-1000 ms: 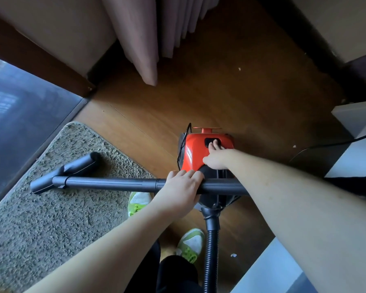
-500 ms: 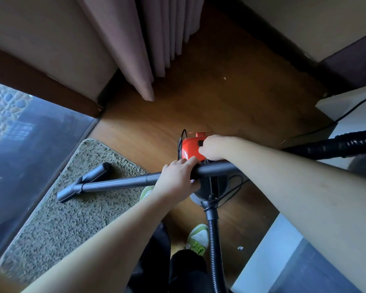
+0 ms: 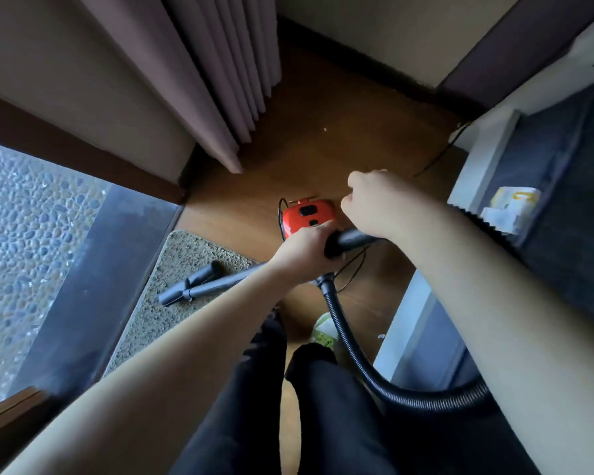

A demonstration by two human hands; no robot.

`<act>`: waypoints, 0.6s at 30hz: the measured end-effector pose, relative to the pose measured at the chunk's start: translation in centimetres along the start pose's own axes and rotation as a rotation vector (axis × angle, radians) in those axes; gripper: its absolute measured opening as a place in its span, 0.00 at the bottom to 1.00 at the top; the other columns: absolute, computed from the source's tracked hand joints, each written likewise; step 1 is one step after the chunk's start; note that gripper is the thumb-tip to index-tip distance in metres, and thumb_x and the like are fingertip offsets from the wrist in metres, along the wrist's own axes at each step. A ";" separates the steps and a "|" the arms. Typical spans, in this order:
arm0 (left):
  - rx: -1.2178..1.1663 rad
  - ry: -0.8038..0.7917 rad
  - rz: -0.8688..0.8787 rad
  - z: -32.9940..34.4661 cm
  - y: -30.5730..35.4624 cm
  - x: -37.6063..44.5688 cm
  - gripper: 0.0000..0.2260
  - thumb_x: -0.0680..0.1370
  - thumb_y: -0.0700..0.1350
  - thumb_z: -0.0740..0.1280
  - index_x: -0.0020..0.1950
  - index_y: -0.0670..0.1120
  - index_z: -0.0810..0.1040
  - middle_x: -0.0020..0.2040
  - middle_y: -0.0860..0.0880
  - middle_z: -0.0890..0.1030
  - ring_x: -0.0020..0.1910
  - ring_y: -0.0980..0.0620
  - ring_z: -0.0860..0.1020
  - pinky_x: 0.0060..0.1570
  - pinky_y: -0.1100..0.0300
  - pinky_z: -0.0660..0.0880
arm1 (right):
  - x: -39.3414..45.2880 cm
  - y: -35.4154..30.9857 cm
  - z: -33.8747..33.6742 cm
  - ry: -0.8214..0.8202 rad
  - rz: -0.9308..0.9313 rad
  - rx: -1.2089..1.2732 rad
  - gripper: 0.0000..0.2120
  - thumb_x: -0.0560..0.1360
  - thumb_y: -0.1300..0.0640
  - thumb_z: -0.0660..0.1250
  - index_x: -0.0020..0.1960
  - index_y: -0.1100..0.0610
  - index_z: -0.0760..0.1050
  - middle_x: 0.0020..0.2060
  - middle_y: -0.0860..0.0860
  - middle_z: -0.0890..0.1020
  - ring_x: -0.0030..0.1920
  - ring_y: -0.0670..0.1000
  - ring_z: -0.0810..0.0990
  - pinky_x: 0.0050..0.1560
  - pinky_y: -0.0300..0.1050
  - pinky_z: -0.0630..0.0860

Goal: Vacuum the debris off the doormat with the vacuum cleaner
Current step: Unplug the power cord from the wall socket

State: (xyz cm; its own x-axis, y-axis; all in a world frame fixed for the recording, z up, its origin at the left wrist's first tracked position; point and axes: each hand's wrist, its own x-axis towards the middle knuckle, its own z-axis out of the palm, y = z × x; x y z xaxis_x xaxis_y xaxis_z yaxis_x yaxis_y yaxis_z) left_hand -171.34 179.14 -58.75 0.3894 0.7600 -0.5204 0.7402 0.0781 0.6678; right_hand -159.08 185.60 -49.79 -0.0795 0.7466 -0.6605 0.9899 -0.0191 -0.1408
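The left hand (image 3: 302, 250) is wrapped around the dark wand (image 3: 227, 282) of the vacuum cleaner, gripping it near the handle end, with the fingers curled over the top of the tube. The wand slopes down and away to the left, ending in the floor nozzle (image 3: 189, 284), which rests on the doormat (image 3: 172, 303) near its far edge. The doormat is a coarse beige rug lying on the wooden floor (image 3: 323, 156) along the dark door threshold (image 3: 93, 286); no debris can be made out on it from here.

The right hand (image 3: 374, 200) hovers above the floor just right of the red vacuum body (image 3: 306, 216), its fingers curled into a loose fist with nothing visibly inside it. It does not touch the red body, whose top shows 2 dark buttons.

The ribbed black hose (image 3: 357, 358) runs from the joint under the left hand toward the near side, then bends right under the right forearm. A thin black cable (image 3: 350, 272) loops on the floor beside that joint. A pale curtain (image 3: 220, 80) hangs to the floor beyond the red body. The person's dark trousers and 1 green-and-white shoe (image 3: 324, 330) show on the floor beside the doormat's right edge.
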 end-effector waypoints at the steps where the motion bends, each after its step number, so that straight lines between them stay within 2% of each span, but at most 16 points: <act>1: 0.032 -0.032 0.026 -0.3 1.0 -1.1 0.17 0.73 0.43 0.71 0.61 0.47 0.76 0.45 0.51 0.80 0.42 0.51 0.76 0.40 0.62 0.68 | -2.4 0.7 -1.1 0.061 -0.006 0.006 0.15 0.80 0.56 0.57 0.64 0.60 0.72 0.59 0.57 0.77 0.55 0.57 0.76 0.45 0.45 0.69; 3: 0.103 -0.091 0.048 -0.5 2.9 -3.7 0.16 0.73 0.43 0.71 0.60 0.46 0.76 0.46 0.52 0.80 0.41 0.51 0.76 0.40 0.62 0.68 | -8.1 2.5 -3.1 0.146 -0.026 0.026 0.18 0.81 0.51 0.57 0.68 0.58 0.70 0.61 0.56 0.76 0.59 0.56 0.75 0.47 0.45 0.67; 4: 0.123 -0.101 0.050 -0.6 3.8 -5.2 0.15 0.73 0.43 0.71 0.59 0.46 0.77 0.44 0.52 0.79 0.41 0.50 0.77 0.39 0.62 0.67 | -10.9 3.5 -3.8 0.135 -0.033 0.042 0.20 0.81 0.47 0.58 0.69 0.55 0.69 0.63 0.54 0.76 0.61 0.55 0.75 0.49 0.46 0.68; 7: 0.116 -0.070 0.020 -0.7 5.2 -9.3 0.13 0.73 0.45 0.71 0.56 0.46 0.78 0.42 0.51 0.80 0.44 0.45 0.80 0.39 0.57 0.72 | -17.9 6.3 -3.6 -0.039 -0.048 0.206 0.29 0.76 0.35 0.60 0.72 0.48 0.66 0.67 0.47 0.74 0.65 0.50 0.73 0.58 0.46 0.69; 9: 0.098 -0.024 -0.035 -1.1 5.6 -11.8 0.12 0.73 0.46 0.72 0.55 0.48 0.79 0.42 0.49 0.82 0.44 0.45 0.81 0.42 0.55 0.76 | -21.9 8.2 -2.1 -0.111 -0.058 0.291 0.33 0.72 0.32 0.63 0.73 0.45 0.64 0.68 0.43 0.73 0.67 0.47 0.72 0.61 0.44 0.68; 12: 0.108 0.047 -0.074 -2.0 5.7 -14.9 0.13 0.72 0.45 0.72 0.57 0.49 0.80 0.44 0.46 0.84 0.45 0.45 0.81 0.43 0.53 0.76 | -27.2 9.8 1.5 -0.116 -0.008 0.434 0.37 0.68 0.35 0.70 0.73 0.42 0.62 0.67 0.39 0.72 0.66 0.42 0.71 0.60 0.40 0.67; 14: 0.102 0.076 -0.067 -2.8 5.6 -16.5 0.12 0.72 0.45 0.73 0.55 0.48 0.81 0.43 0.47 0.84 0.44 0.46 0.81 0.42 0.55 0.76 | -29.6 10.0 4.0 -0.142 0.029 0.532 0.37 0.68 0.39 0.74 0.73 0.41 0.62 0.65 0.37 0.72 0.65 0.39 0.71 0.63 0.39 0.67; 16: 0.107 0.107 -0.078 -3.9 5.6 -17.9 0.11 0.72 0.45 0.73 0.53 0.49 0.81 0.40 0.51 0.82 0.42 0.49 0.80 0.39 0.59 0.73 | -30.8 9.5 6.5 -0.145 0.056 0.550 0.32 0.69 0.43 0.75 0.69 0.40 0.66 0.64 0.38 0.74 0.63 0.39 0.73 0.64 0.41 0.69; 18: 0.101 0.144 -0.078 -5.2 5.5 -18.9 0.07 0.73 0.46 0.73 0.49 0.51 0.79 0.37 0.55 0.79 0.40 0.52 0.77 0.34 0.65 0.68 | -31.2 8.4 8.4 -0.103 0.063 0.518 0.23 0.72 0.46 0.73 0.64 0.42 0.70 0.60 0.41 0.78 0.58 0.43 0.76 0.57 0.41 0.73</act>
State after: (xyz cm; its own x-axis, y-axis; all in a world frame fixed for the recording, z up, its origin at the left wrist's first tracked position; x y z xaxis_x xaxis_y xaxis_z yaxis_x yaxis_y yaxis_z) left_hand -177.44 168.54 -42.45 0.2513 0.8390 -0.4826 0.8192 0.0811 0.5677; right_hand -149.23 156.56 -36.53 -0.0588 0.6650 -0.7445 0.8074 -0.4070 -0.4272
